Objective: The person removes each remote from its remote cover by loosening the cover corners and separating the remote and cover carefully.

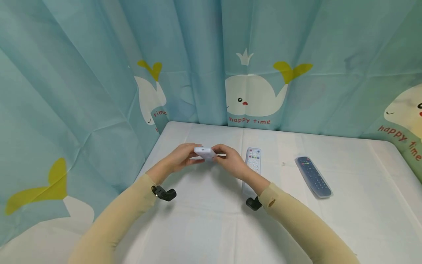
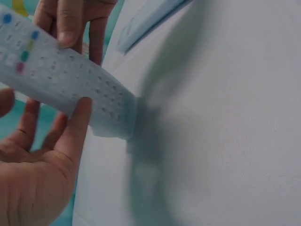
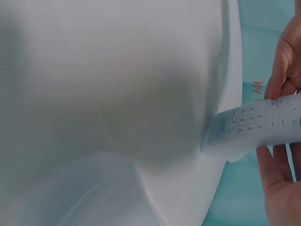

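Curtain (image 1: 197, 66), light blue with printed whales and "happy time" lettering, hangs at the left and along the far edge of the counter (image 1: 197, 227), which has a white cover.

Left hand (image 1: 179, 157): near the far left corner of the counter, fingers gripping one long side of a white remote in a clear sleeve. Black strap and device (image 1: 163, 193) on that wrist; tan garment sleeve (image 1: 122, 216) behind it.

Held remote (image 1: 206, 154): between the two hands, raised and tilted, near the far left corner. Left wrist view shows its key face, with a row of coloured buttons; whether its lower end touches the counter, cannot tell.

Right hand (image 1: 233, 162): pinches the opposite long side of the same remote. Black device (image 1: 253, 204) at this wrist also.

Second white remote (image 1: 253, 157): flat on the counter, coloured keys toward the far edge, partly hidden by the right forearm.

Dark remote (image 1: 314, 178): rightmost, in a clear sleeve, lying slantwise, coloured-key end toward the far edge, well apart from the hands.
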A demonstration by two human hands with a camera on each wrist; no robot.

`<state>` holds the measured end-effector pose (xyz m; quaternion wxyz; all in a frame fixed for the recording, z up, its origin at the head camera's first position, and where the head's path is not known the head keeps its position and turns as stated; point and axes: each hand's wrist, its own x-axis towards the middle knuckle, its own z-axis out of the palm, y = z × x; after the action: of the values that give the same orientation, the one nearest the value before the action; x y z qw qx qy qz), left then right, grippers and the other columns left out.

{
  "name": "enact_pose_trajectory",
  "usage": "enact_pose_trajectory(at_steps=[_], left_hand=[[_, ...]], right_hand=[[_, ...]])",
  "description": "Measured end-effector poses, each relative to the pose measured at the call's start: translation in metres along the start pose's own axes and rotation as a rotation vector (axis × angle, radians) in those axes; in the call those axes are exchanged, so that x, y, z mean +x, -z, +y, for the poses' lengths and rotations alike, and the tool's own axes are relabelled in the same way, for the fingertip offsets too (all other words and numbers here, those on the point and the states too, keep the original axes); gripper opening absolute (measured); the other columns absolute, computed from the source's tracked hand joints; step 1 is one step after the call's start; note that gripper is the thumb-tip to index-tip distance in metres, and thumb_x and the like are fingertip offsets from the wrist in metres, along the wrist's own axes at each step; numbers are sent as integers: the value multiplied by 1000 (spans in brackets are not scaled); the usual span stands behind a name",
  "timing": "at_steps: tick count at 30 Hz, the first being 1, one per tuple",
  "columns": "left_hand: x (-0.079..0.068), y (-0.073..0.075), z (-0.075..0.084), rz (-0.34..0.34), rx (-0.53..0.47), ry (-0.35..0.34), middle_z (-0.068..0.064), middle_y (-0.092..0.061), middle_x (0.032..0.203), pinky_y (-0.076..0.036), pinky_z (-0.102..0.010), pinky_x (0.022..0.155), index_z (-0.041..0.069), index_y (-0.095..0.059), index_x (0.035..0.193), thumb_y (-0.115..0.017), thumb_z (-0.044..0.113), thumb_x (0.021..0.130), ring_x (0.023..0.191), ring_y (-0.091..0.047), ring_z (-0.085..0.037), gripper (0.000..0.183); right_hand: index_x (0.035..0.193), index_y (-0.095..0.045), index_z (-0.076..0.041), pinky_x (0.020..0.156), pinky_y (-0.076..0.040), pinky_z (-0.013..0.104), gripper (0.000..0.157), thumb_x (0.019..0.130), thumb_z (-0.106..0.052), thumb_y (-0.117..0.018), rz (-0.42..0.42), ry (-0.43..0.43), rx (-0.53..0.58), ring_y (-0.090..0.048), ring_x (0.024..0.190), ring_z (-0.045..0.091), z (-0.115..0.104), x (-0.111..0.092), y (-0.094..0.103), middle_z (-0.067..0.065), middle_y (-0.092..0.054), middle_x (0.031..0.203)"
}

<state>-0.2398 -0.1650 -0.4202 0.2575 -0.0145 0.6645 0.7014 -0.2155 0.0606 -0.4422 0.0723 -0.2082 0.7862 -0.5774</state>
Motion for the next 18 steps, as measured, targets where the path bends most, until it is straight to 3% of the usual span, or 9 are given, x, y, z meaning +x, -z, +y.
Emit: enact_pose_trajectory(at_steps=[8, 15, 18], left_hand=[[-5, 1, -1, -45, 200, 175, -17, -55, 131, -56, -21, 69, -4, -44, 150, -60, 18, 105, 95, -64, -16, 53], [-8, 1, -7, -85, 193, 266, -17, -59, 123, -54, -19, 62, 1, -33, 157, -61, 13, 104, 83, -65, -14, 61], [-8, 0, -8, -76, 176, 274, -15, -61, 118, -54, -19, 62, 3, -32, 157, -64, 11, 102, 81, -65, -14, 64]], right_hand=[[118, -69, -9, 108, -46, 37, 24, 96, 2, -67, -96, 51, -122, -57, 123, 19, 3, -12, -7, 1, -65, 122], [114, -70, -13, 107, -46, 41, 26, 93, 2, -72, -131, 132, -242, -57, 123, 22, 5, -19, -10, 1, -66, 123], [114, -70, -13, 106, -47, 44, 25, 92, -1, -74, -113, 94, -225, -55, 126, 25, 6, -22, -10, 5, -64, 127]])
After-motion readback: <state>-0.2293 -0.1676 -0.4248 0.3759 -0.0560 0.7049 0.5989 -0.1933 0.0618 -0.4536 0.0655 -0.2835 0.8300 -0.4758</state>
